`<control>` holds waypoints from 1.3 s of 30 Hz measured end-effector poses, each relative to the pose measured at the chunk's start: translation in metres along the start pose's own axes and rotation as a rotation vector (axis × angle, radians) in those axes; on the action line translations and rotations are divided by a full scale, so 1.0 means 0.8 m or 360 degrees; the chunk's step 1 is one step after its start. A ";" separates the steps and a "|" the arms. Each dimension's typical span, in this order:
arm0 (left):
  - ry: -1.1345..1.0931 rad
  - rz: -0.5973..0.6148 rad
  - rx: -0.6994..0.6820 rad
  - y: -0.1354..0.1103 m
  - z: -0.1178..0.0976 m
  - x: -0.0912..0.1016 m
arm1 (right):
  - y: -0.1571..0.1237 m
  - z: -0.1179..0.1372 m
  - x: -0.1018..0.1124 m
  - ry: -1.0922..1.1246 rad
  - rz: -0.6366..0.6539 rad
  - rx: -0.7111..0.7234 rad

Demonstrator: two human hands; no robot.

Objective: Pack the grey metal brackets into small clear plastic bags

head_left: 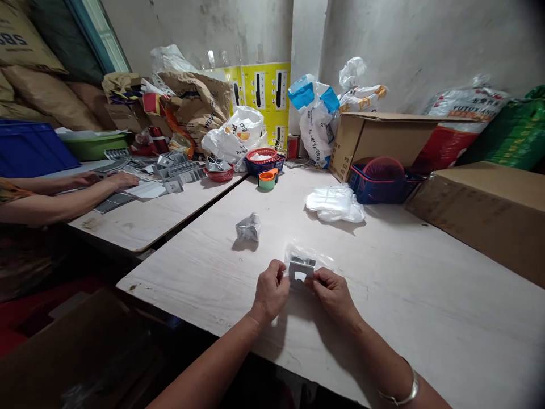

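Note:
A grey bent bracket (301, 268) with a notch in its lower edge is held just above the table between my two hands. Around and behind it spreads a see-through plastic bag (298, 250); how far the bracket sits inside is hard to make out. My left hand (272, 289) pinches the left side, where bag and bracket meet. On the other side my right hand (334, 292) grips the bracket's right edge between thumb and fingers. Beyond my left hand, a bagged grey piece (248, 228) stands on the table. Farther back lies a stack of plastic bags (334, 203).
At left a co-worker's hands (121, 180) rest by several grey brackets (174, 170) on a second table, across a narrow gap. Tape rolls (267, 180) and a red basket (261, 154) stand at the back. A blue basket (374, 190) and cardboard boxes (485, 210) line the right.

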State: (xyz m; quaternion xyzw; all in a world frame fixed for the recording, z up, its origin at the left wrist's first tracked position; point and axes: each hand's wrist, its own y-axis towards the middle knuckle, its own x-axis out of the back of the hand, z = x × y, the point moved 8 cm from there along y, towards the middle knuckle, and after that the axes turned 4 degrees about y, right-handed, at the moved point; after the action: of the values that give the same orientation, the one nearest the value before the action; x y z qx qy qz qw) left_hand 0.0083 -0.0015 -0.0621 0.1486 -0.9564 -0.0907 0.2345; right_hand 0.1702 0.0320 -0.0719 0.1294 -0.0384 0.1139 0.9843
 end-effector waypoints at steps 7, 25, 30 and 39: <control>-0.0236 0.0435 0.0048 0.007 0.014 -0.018 | 0.002 0.003 -0.005 -0.0221 0.0213 0.0173; -0.0256 0.0247 -0.0069 0.008 0.003 -0.002 | 0.001 -0.015 0.003 0.0045 0.0010 -0.0193; -0.0028 0.0244 -0.0323 0.002 -0.014 -0.002 | -0.002 -0.004 0.002 0.0367 0.0014 -0.0325; 0.0123 0.0373 -0.0250 0.002 -0.030 -0.015 | -0.001 0.031 0.011 0.0363 0.0201 -0.0046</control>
State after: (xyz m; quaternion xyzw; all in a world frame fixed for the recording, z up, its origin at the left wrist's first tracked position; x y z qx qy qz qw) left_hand 0.0293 0.0016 -0.0460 0.0205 -0.9474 -0.1316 0.2910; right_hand 0.1777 0.0270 -0.0474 0.0986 0.0642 0.1890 0.9749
